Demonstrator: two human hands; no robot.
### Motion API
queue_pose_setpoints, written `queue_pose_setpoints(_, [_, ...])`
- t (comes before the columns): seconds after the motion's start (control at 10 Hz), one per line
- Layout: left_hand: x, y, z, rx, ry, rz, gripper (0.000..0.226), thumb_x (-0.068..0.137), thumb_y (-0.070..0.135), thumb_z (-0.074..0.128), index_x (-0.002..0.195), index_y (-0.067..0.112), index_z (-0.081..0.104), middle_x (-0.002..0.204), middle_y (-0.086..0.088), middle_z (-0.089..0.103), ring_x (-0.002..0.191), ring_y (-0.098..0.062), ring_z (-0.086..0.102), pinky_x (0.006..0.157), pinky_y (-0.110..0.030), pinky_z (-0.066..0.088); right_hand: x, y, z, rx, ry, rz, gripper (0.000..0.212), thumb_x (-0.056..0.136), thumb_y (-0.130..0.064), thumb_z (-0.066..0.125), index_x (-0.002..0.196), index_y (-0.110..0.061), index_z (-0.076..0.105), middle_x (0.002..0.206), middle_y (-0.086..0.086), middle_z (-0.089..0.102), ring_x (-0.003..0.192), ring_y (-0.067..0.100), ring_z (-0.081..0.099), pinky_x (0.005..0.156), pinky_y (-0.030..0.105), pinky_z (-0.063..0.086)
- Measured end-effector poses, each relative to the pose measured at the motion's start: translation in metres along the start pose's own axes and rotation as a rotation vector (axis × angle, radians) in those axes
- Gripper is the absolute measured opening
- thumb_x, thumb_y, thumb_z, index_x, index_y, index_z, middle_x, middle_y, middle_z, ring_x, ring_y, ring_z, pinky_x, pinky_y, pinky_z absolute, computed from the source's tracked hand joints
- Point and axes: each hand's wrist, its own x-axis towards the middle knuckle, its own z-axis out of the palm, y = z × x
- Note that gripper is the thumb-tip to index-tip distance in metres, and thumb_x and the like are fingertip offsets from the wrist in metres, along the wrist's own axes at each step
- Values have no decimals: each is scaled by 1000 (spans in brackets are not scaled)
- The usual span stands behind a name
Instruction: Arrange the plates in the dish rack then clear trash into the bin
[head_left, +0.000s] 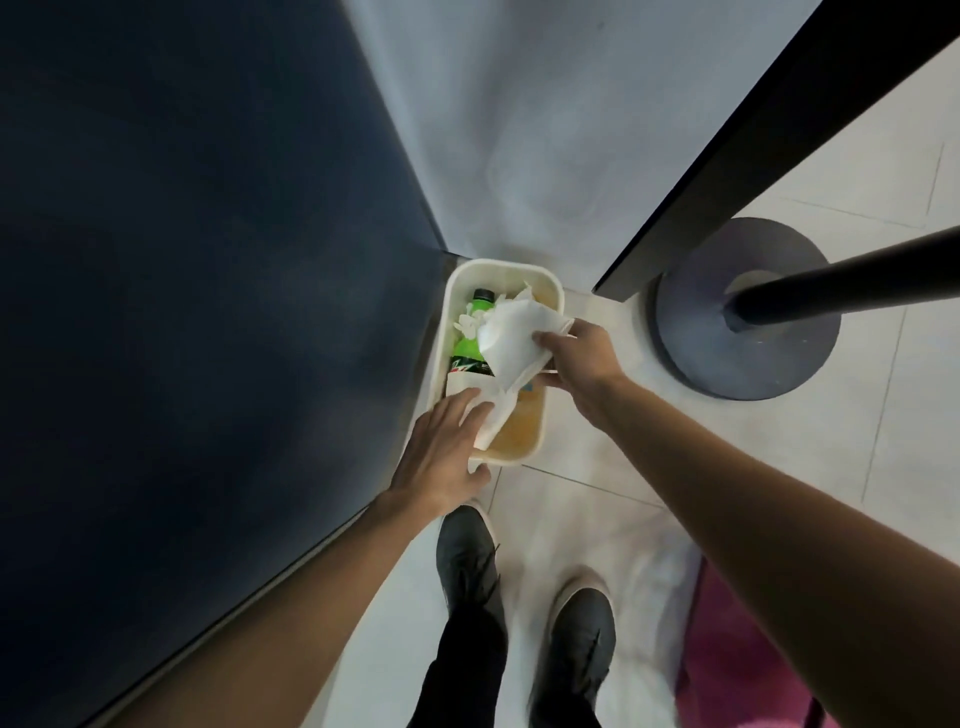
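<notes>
Head view: looking straight down; both bare forearms reach forward from the lower edge.
Bin (506, 266): cream, rectangular, open top. It stands on the tiled floor (597, 509) directly under both hands, tucked between a dark panel (208, 260) and a pale wall.
Right hand (576, 364): over the bin's right rim, thumb and fingers curled and pinching a crumpled white paper (511, 338).
Paper: hangs from the right hand across the bin's mouth, with a lower strip trailing down toward the left hand.
Left hand (447, 457): over the bin's near left corner, fingers straight and slightly spread. The fingertips (480, 410) touch the trailing strip and grip nothing.
Bottle (469, 349): green with a dark cap, lying in the bin just past the left fingertips. The paper hides part of it.
Unclear: a thin pale edge and a blue scrap sit under the right hand's fingers; cannot tell whether they are held or lie in the bin. Small white bits by the bottle's neck are blurred. The bin's yellowish bottom is mostly covered.
Stand base (691, 332): round and grey, to the right of the right hand. Its dark pole (841, 278) is cut off at the frame edge.
Shoes (465, 551): two, dark, below the hands; the trouser legs are cut off at the bottom.
Mat (727, 649): pink, beneath the right forearm, partly hidden by it.
</notes>
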Motion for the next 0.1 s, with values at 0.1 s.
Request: queue_pose_setpoints(0.1, [-13, -1, 2, -11, -18, -31, 67, 84, 30, 68, 144, 19, 42, 155, 0, 31, 142, -21, 29, 112, -36, 31, -5, -7, -7, -273, 30, 98, 18, 99, -15, 53, 108, 0, 59, 96, 17, 69, 76, 24, 67, 69, 38, 60])
